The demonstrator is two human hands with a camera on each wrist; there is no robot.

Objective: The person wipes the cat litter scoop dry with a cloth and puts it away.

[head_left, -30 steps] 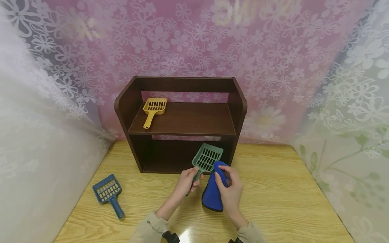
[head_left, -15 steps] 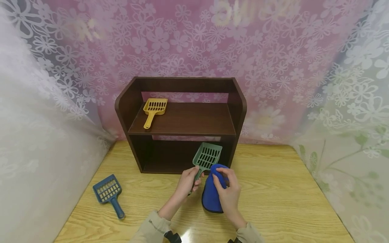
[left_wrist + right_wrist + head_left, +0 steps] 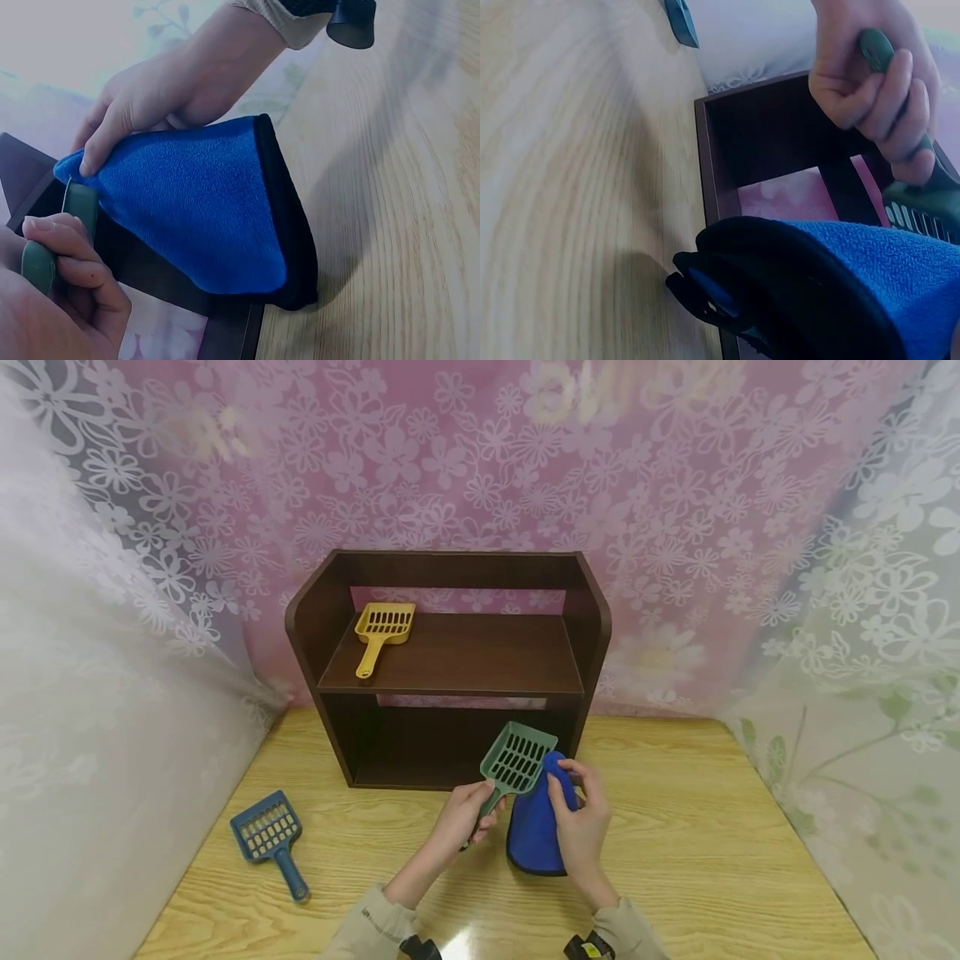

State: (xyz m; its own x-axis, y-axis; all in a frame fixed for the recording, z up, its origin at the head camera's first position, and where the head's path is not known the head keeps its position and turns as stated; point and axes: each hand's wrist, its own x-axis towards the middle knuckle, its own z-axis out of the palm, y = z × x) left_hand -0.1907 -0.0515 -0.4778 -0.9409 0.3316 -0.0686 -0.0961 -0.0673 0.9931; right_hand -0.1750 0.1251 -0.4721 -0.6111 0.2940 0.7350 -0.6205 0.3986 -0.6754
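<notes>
My left hand (image 3: 461, 817) grips the handle of a green slotted litter scoop (image 3: 519, 757), its head tilted up in front of the shelf's lower compartment. In the right wrist view, the fingers (image 3: 889, 112) of that hand curl round the green handle. A folded blue cloth with black edging (image 3: 536, 831) hangs from my right hand (image 3: 585, 822), pinched between thumb and fingers. The pinched part meets the right edge of the scoop's head. In the left wrist view, the blue cloth (image 3: 195, 210) hides most of the scoop's head.
A dark brown two-tier shelf (image 3: 450, 691) stands at the back of the wooden table (image 3: 675, 843). On its upper tier, at the left, lies a yellow litter scoop (image 3: 384, 631). A blue litter scoop (image 3: 268, 835) rests on the table to the left. Floral curtains (image 3: 660, 527) surround the table.
The cloth in my right hand first slid down toward me along the scoop's right edge, then back up and to the right. The green scoop has shifted slightly right and down.
</notes>
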